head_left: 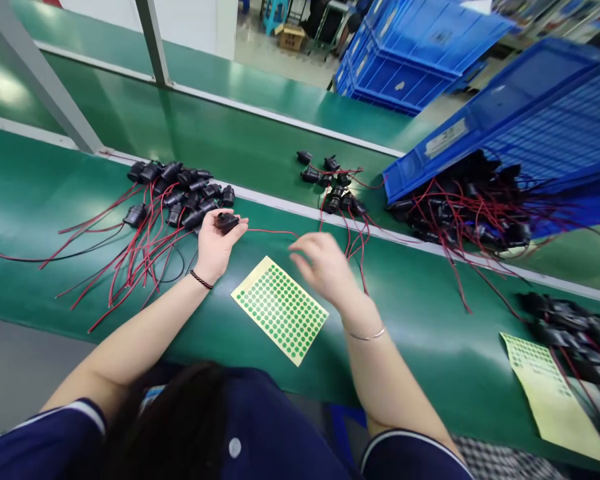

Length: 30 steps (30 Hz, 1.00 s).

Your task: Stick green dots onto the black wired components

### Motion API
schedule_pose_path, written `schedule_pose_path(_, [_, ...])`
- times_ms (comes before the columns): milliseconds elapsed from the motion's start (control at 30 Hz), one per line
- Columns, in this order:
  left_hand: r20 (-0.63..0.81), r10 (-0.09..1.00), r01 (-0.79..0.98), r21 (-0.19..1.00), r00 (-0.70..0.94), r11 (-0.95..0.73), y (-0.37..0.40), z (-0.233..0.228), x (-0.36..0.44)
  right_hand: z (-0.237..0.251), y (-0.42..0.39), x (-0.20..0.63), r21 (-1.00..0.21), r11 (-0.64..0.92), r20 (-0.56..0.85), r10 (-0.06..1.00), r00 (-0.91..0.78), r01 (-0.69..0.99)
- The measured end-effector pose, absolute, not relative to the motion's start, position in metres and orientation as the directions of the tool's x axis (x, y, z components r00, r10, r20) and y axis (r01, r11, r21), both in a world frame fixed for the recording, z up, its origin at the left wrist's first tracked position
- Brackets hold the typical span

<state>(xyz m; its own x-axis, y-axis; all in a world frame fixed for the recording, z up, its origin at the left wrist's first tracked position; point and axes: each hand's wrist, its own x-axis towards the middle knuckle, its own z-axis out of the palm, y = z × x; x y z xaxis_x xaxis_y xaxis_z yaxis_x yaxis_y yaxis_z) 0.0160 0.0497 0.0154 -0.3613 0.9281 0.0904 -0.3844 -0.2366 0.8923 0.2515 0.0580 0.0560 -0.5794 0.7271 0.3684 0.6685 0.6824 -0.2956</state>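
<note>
My left hand (pixel 216 243) is closed around a black cylindrical plastic part (pixel 227 223), held above the green bench. A thin red wire (pixel 273 231) runs from that part toward the right and reaches my right hand (pixel 327 267). My right hand is slightly blurred, its thumb and forefinger bent and apart, with nothing visible between them. Below and between both hands lies a pale yellow sheet of round green stickers (pixel 280 310). To the left, close to my left hand, is a pile of similar black parts (pixel 180 190) with red and black wires trailing forward.
A smaller group of black parts (pixel 335 199) sits beyond my right hand. A tilted blue crate (pixel 445 137) at right spills more wired parts. Another partly used sticker sheet (pixel 555 400) lies at far right beside blurred parts (pixel 575 327). A metal post (pixel 45 73) rises at left.
</note>
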Motion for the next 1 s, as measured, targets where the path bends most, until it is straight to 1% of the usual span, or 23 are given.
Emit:
schedule_pose_path(33, [0.137, 0.902, -0.276, 0.924, -0.409, -0.265, 0.047, 0.012, 0.016, 0.047, 0.049, 0.245, -0.334, 0.724, 0.265, 0.687, -0.677, 0.604])
schedule_pose_path(67, [0.186, 0.877, -0.172, 0.943, -0.444, -0.287, 0.044, 0.01, 0.017, 0.039, 0.04, 0.238, -0.366, 0.739, 0.191, 0.655, -0.731, 0.566])
schedule_pose_path(100, [0.228, 0.859, -0.089, 0.95, -0.459, -0.3, 0.042, 0.008, 0.018, 0.034, 0.032, 0.231, -0.394, 0.746, 0.141, 0.626, -0.767, 0.537])
schedule_pose_path(167, [0.279, 0.857, -0.012, 0.949, -0.433, -0.315, 0.038, 0.007, 0.02, 0.026, 0.022, 0.218, -0.432, 0.76, 0.108, 0.579, -0.808, 0.486])
schedule_pose_path(233, [0.293, 0.878, 0.002, 0.949, -0.379, -0.316, 0.035, 0.008, 0.021, 0.021, 0.016, 0.207, -0.451, 0.779, 0.11, 0.533, -0.839, 0.435])
schedule_pose_path(300, [0.287, 0.894, 0.024, 0.954, -0.343, -0.297, 0.033, 0.009, 0.022, 0.017, 0.014, 0.2, -0.449, 0.789, 0.106, 0.513, -0.852, 0.419])
schedule_pose_path(433, [0.265, 0.912, 0.072, 0.964, -0.314, -0.256, 0.032, 0.009, 0.022, 0.006, 0.014, 0.195, -0.46, 0.768, 0.091, 0.54, -0.837, 0.446])
schedule_pose_path(667, [0.24, 0.924, 0.103, 0.97, -0.298, -0.219, 0.029, 0.009, 0.024, -0.001, 0.014, 0.196, -0.559, 0.722, 0.13, 0.563, -0.816, 0.408])
schedule_pose_path(867, [0.232, 0.959, 0.052, 0.973, -0.163, -0.227, 0.026, 0.002, 0.026, -0.007, 0.007, 0.197, -0.586, 0.722, 0.217, 0.576, -0.788, 0.366])
schedule_pose_path(1000, [0.257, 0.963, 0.067, 0.966, -0.085, -0.252, 0.024, 0.0, 0.029, -0.009, 0.003, 0.197, -0.595, 0.728, 0.257, 0.575, -0.777, 0.342])
